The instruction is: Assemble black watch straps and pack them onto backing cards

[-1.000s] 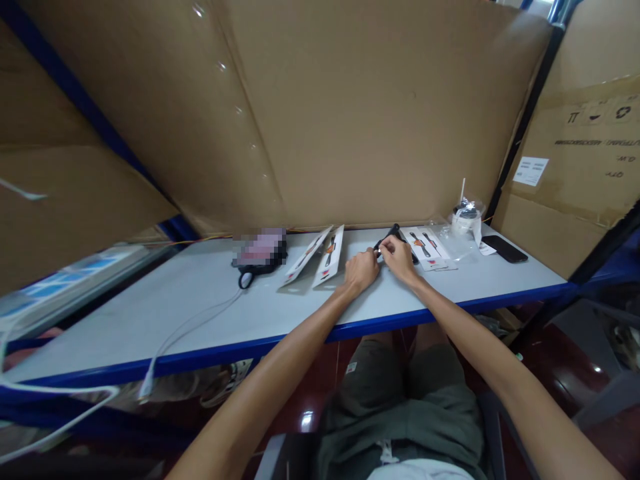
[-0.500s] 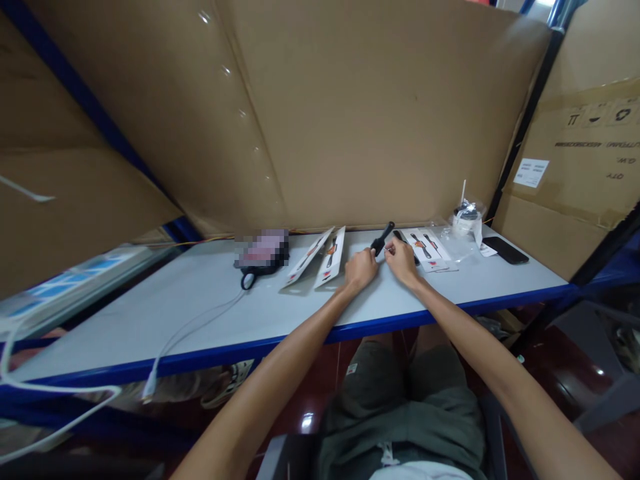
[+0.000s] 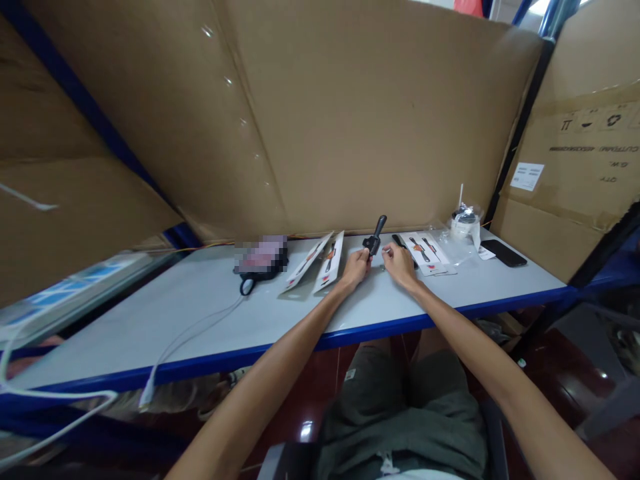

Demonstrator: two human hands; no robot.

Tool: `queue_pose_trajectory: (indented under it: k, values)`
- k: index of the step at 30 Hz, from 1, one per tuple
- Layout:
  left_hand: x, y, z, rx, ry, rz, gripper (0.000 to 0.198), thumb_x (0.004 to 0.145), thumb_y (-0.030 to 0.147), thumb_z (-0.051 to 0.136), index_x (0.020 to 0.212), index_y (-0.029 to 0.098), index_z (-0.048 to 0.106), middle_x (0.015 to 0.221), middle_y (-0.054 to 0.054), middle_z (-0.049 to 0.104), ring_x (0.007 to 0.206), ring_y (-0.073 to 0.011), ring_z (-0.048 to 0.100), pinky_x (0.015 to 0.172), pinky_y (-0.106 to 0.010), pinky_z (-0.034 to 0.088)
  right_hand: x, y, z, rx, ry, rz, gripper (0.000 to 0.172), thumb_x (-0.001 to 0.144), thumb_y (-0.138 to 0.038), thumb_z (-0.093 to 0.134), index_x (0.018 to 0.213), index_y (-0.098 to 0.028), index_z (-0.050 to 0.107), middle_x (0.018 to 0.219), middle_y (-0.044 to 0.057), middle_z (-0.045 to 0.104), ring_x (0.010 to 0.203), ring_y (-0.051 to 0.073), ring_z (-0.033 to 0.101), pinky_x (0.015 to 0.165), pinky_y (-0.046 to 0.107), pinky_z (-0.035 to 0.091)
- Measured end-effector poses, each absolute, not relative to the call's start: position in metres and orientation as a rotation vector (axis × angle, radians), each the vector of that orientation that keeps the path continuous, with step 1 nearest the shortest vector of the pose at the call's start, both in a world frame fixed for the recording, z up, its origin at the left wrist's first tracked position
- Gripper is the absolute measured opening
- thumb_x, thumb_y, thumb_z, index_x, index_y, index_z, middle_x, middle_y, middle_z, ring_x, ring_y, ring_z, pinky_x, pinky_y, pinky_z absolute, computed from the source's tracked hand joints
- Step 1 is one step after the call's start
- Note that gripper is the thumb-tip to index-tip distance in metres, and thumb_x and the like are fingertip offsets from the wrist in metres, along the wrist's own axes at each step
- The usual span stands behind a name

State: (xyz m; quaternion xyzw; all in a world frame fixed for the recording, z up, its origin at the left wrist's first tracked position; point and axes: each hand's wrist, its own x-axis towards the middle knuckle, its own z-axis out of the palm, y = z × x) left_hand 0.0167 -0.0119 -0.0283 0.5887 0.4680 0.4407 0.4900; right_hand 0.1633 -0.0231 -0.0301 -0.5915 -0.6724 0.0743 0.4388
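Note:
My left hand (image 3: 357, 267) is closed around the lower end of a black spokeshave (image 3: 373, 241), whose free handle points up and to the right. Just to its right, my right hand (image 3: 399, 263) is closed in a pinch near the tool; a small bit shows at the fingertips, too tiny to name. Below the hands, a small greenish piece (image 3: 383, 268) lies on the table. Another black tool (image 3: 397, 241) lies partly hidden behind my right hand. Beside it are flat printed cards (image 3: 425, 257) with pictures of similar tools.
Two folded printed cards (image 3: 330, 263) stand left of my hands. Further left is a dark case (image 3: 265, 267) with a blurred top, near a white cable (image 3: 193, 327). A clear plastic bag (image 3: 460, 250), a cup (image 3: 464, 223) and a black phone (image 3: 505, 253) are at the right. Cardboard (image 3: 350, 120) walls the back.
The spokeshave has turned in my left hand, showing more of its middle body. My right hand has moved slightly away from it, and the small greenish piece on the table is now visible.

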Motion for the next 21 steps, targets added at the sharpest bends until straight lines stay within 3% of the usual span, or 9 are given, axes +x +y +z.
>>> queue_pose_trajectory:
  k: [5,9,16,21]
  values:
    - [0.0183,-0.0188,-0.0242,1.415,1.008,1.021,0.036,0.098,0.048,0.045,0.074,0.021,0.045,0.047,0.009,0.032,0.034,-0.0068,0.023,0.037,-0.021,0.015,0.1634,-0.0172,-0.0256,-1.232,-1.442,0.686,0.018,0.091,-0.033,0.053,0.086,-0.019,0.064,0.073,0.000,0.069,0.050,0.011,0.058,0.049,0.022,0.044]
    - [0.0180,-0.0192,-0.0247,1.373,0.943,1.041,0.038,0.098,0.048,0.043,0.072,0.021,0.045,0.046,0.009,0.030,0.033,-0.0064,0.022,0.036,-0.021,0.014,0.1636,-0.0181,-0.0224,-1.071,-1.292,0.995,0.018,0.084,-0.036,0.056,0.082,-0.019,0.060,0.073,0.000,0.069,0.042,0.009,0.055,0.035,0.018,0.033]
    - [0.0200,-0.0150,-0.0292,1.367,0.928,1.049,0.037,0.095,0.049,0.047,0.073,0.020,0.047,0.046,0.009,0.031,0.033,-0.0061,0.022,0.036,-0.021,0.012,0.1624,-0.0125,-0.0279,-1.090,-1.292,0.962,0.015,0.078,-0.033,0.055,0.072,-0.019,0.058,0.067,-0.001,0.067,0.039,0.008,0.052,0.034,0.017,0.032]
    - [0.0186,-0.0146,-0.0261,1.250,0.984,1.129,0.033,0.095,0.046,0.045,0.073,0.021,0.044,0.047,0.009,0.032,0.034,-0.0062,0.024,0.037,-0.021,0.013,0.1664,-0.0141,-0.0258,-1.236,-1.198,0.768,0.015,0.080,-0.030,0.050,0.068,-0.021,0.052,0.054,-0.004,0.057,0.041,0.011,0.053,0.042,0.020,0.038]
